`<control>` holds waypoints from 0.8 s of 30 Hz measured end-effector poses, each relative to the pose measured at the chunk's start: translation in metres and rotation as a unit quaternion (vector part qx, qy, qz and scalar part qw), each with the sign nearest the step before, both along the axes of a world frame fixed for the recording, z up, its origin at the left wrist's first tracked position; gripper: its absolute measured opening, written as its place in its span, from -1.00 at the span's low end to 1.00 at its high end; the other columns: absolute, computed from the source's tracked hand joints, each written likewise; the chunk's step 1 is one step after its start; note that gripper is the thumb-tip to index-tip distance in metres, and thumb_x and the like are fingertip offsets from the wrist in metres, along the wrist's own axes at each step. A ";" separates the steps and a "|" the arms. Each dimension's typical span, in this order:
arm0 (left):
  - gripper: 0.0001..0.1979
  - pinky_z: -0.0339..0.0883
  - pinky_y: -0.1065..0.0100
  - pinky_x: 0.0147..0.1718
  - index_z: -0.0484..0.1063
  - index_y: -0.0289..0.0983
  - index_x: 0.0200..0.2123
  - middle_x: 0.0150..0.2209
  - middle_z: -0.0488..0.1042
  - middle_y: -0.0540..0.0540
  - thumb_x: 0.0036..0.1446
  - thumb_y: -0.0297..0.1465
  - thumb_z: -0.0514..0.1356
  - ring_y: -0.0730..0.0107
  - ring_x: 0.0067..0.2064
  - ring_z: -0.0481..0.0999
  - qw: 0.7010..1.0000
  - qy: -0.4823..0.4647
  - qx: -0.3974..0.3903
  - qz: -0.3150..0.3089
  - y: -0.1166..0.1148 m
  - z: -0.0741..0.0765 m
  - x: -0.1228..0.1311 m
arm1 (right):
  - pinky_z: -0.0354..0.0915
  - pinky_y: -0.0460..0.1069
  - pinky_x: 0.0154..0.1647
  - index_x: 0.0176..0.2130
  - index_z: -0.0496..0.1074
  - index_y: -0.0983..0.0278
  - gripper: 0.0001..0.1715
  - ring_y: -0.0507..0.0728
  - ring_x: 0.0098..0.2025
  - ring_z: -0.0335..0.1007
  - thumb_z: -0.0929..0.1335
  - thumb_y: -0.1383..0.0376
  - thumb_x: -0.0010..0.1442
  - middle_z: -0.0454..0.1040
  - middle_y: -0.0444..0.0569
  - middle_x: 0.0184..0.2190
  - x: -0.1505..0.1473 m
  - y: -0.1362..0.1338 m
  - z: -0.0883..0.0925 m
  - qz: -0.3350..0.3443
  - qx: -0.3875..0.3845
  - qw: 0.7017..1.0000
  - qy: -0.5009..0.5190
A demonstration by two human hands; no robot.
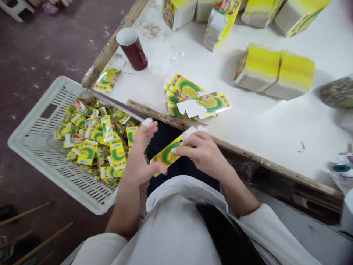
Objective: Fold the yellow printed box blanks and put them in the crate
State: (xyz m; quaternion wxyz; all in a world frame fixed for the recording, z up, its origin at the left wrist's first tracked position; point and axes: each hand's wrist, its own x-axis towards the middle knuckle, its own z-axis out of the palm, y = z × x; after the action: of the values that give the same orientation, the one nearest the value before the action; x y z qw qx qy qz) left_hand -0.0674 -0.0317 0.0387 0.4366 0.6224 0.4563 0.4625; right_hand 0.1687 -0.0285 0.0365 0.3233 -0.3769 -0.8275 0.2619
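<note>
Over the dark trousers point(188, 170), the right hand point(205, 154) pinches the yellow-green carton point(168, 153) by its right end while the left hand point(141, 156), spread loose, overlaps its left end, so one-sided support could let the carton twist or slip.

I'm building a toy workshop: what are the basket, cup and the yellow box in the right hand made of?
White basket: probably matt plastic, with moulded slots.
Dark red cup: maybe glazed ceramic, from its shine.
Yellow box: seemingly thin printed card, with white flaps.
</note>
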 end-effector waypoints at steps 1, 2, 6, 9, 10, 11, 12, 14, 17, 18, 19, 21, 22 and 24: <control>0.07 0.33 0.00 0.19 0.26 -0.18 0.27 0.22 0.39 -0.32 -0.29 0.10 0.48 -0.12 0.23 0.43 0.996 0.055 -0.033 -0.069 -0.002 0.002 0.002 | 0.27 0.17 0.17 -0.11 0.60 0.00 -0.63 0.14 -0.10 0.39 0.34 0.45 0.29 0.56 -0.08 -0.24 -0.004 -0.003 0.002 0.018 0.014 1.000 -0.008; 0.03 0.38 0.01 0.15 0.25 -0.19 0.26 0.20 0.41 -0.31 -0.26 0.04 0.51 -0.12 0.20 0.45 0.986 0.098 -0.067 -0.121 -0.005 0.003 0.006 | 0.18 0.21 0.28 -0.09 0.59 -0.04 -0.62 0.15 -0.04 0.38 0.35 0.43 0.30 0.56 -0.10 -0.21 -0.008 -0.005 0.004 0.020 0.025 0.999 -0.007; -0.36 0.48 0.21 -0.16 0.27 -0.20 0.12 -0.08 0.55 -0.13 0.03 -0.16 0.40 0.15 -0.10 0.60 0.976 0.168 -0.118 -0.066 -0.015 -0.010 0.030 | -0.02 0.37 0.42 0.18 0.41 0.00 -0.49 0.33 0.27 0.22 0.43 0.17 0.25 0.42 0.03 0.14 -0.018 -0.012 -0.003 -0.112 0.016 0.990 0.079; -0.31 0.46 0.26 -0.25 0.24 -0.20 0.10 -0.15 0.53 -0.08 -0.04 -0.16 0.43 0.19 -0.20 0.59 0.978 0.197 -0.058 0.031 -0.023 -0.022 0.047 | 0.19 0.29 0.34 0.31 0.24 0.18 -0.26 0.37 0.33 0.20 0.36 -0.05 0.27 0.32 0.18 0.24 -0.023 -0.013 -0.016 -0.179 -0.104 0.958 0.200; -0.27 0.46 0.26 -0.25 0.22 -0.20 0.12 -0.13 0.52 -0.10 -0.06 -0.13 0.44 0.18 -0.18 0.59 0.977 0.204 -0.028 0.052 -0.025 -0.026 0.050 | 0.26 0.24 0.30 0.28 0.27 0.21 -0.30 0.34 0.28 0.28 0.30 -0.07 0.31 0.39 0.17 0.20 -0.026 -0.013 -0.020 -0.172 -0.165 0.942 0.236; -0.23 0.46 0.25 -0.24 0.19 -0.20 0.14 -0.10 0.51 -0.13 -0.06 -0.10 0.43 0.17 -0.16 0.59 0.975 0.212 0.001 0.069 -0.026 -0.029 0.053 | 0.30 0.20 0.26 0.23 0.33 0.22 -0.36 0.31 0.22 0.36 0.25 -0.09 0.35 0.46 0.15 0.12 -0.029 -0.012 -0.024 -0.155 -0.224 0.924 0.268; -0.20 0.46 0.25 -0.23 0.16 -0.20 0.17 -0.07 0.50 -0.15 -0.05 -0.07 0.42 0.16 -0.14 0.59 0.971 0.222 0.028 0.082 -0.027 -0.032 0.055 | 0.34 0.17 0.23 0.17 0.40 0.22 -0.39 0.28 0.15 0.43 0.22 -0.09 0.37 0.52 0.11 0.05 -0.032 -0.012 -0.026 -0.135 -0.278 0.904 0.296; -0.19 0.46 0.26 -0.23 0.11 -0.20 0.20 -0.05 0.47 -0.17 0.00 -0.04 0.39 0.16 -0.12 0.59 0.965 0.237 0.078 0.085 -0.027 -0.037 0.056 | 0.36 0.15 0.20 0.08 0.49 0.22 -0.42 0.26 0.10 0.48 0.26 -0.11 0.34 0.58 0.06 -0.03 -0.035 -0.011 -0.029 -0.102 -0.347 0.871 0.334; -0.25 0.47 0.27 -0.22 0.08 -0.18 0.20 -0.04 0.44 -0.16 0.07 -0.09 0.35 0.20 -0.11 0.59 0.964 0.232 0.118 0.051 -0.025 -0.043 0.055 | 0.34 0.15 0.23 0.10 0.50 0.18 -0.40 0.26 0.17 0.44 0.36 -0.12 0.25 0.56 0.02 0.04 -0.034 -0.007 -0.027 -0.077 -0.376 0.855 0.348; -0.27 0.47 0.27 -0.21 0.08 -0.17 0.20 -0.03 0.44 -0.16 0.08 -0.13 0.35 0.21 -0.10 0.59 0.966 0.224 0.119 0.041 -0.024 -0.044 0.054 | 0.33 0.14 0.24 0.12 0.49 0.16 -0.38 0.26 0.20 0.42 0.37 -0.13 0.24 0.55 0.01 0.07 -0.033 -0.006 -0.027 -0.073 -0.379 0.855 0.346; -0.28 0.47 0.26 -0.19 0.08 -0.16 0.20 -0.02 0.43 -0.15 0.08 -0.15 0.35 0.21 -0.09 0.58 0.969 0.218 0.114 0.033 -0.024 -0.044 0.053 | 0.33 0.14 0.25 0.15 0.47 0.15 -0.35 0.25 0.21 0.41 0.37 -0.14 0.24 0.53 0.01 0.11 -0.031 -0.006 -0.027 -0.070 -0.382 0.855 0.344; -0.28 0.48 0.24 -0.17 0.09 -0.15 0.19 0.00 0.42 -0.15 0.05 -0.20 0.36 0.19 -0.07 0.58 0.973 0.209 0.099 0.020 -0.021 -0.044 0.052 | 0.32 0.12 0.26 0.18 0.45 0.14 -0.32 0.23 0.21 0.41 0.35 -0.17 0.24 0.49 0.01 0.16 -0.029 -0.005 -0.028 -0.072 -0.383 0.856 0.340; -0.28 0.48 0.23 -0.15 0.09 -0.15 0.18 0.01 0.41 -0.16 0.04 -0.21 0.37 0.18 -0.05 0.57 0.974 0.207 0.093 0.011 -0.021 -0.044 0.052 | 0.31 0.12 0.26 0.19 0.44 0.14 -0.31 0.23 0.21 0.41 0.34 -0.18 0.25 0.48 0.02 0.18 -0.028 -0.005 -0.029 -0.076 -0.383 0.857 0.338; -0.27 0.47 0.21 -0.12 0.10 -0.16 0.18 0.01 0.41 -0.17 0.02 -0.24 0.39 0.14 -0.01 0.56 0.976 0.203 0.082 -0.012 -0.019 -0.043 0.052 | 0.32 0.13 0.26 0.21 0.43 0.13 -0.29 0.24 0.21 0.41 0.33 -0.19 0.25 0.46 0.02 0.19 -0.028 -0.005 -0.033 -0.080 -0.379 0.859 0.334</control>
State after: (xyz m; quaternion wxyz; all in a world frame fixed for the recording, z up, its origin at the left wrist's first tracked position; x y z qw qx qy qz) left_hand -0.0152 -0.0508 -0.0046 0.2880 0.7424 0.4882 0.3570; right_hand 0.1406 -0.0339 0.0039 0.4322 -0.4252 -0.4736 0.6388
